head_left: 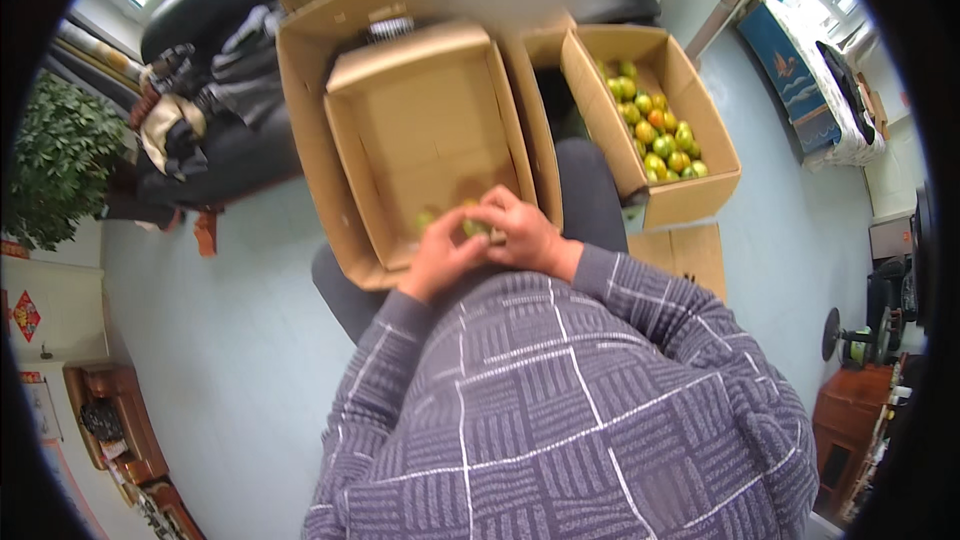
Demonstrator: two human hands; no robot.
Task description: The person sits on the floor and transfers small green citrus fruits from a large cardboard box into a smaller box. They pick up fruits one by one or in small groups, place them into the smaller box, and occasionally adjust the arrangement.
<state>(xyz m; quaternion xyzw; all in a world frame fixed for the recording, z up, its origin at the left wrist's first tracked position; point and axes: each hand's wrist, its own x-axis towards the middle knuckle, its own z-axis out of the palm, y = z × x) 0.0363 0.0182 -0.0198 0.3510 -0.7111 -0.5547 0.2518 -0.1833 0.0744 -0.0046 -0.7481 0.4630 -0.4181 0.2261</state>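
- Down on the pale floor, the biggest thing is an open cardboard carton with its flaps spread out, and a second, shallower cardboard tray sits nested inside it.
- That tray is mostly bare brown bottom; the only stuff in it is a few greenish fruits down at the near edge, right by the hands.
- Off to the right there's another cardboard box, tilted a bit, holding a heap of green and orange fruit.
- Person's wearing a grey checked sweater, both sleeves reaching forward over the near rim of the tray.
- Left hand is curled, fingers folded in toward the middle, touching the other hand.
- Right hand is curled the same way, fingers bent over a small green fruit that peeks out between the two hands.
- So both hands are closed loosely round that one fruit, just above the tray's near edge. Can't tell how much of it each hand actually grips, it's mostly covered.
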